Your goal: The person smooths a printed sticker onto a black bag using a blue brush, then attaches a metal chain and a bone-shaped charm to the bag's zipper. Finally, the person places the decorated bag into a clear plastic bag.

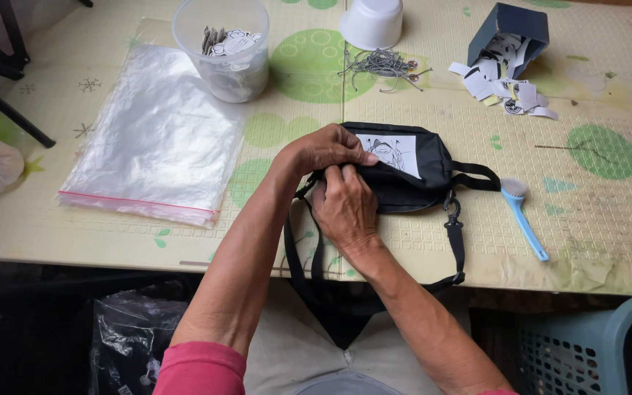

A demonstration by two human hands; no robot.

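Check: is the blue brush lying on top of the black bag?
No, the blue brush lies on the table mat to the right of the black bag, apart from the pouch.

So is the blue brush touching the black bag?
Apart. The head view shows bare table between the blue brush and the black bag; its strap end stops short too.

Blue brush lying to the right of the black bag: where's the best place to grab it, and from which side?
Grip the blue brush at mid-handle, probably from above. It lies flat on the table, head toward the black bag, its slim straight handle angling toward the near-right edge. Nothing crowds that stretch, and both the left hand and right hand are on the bag.
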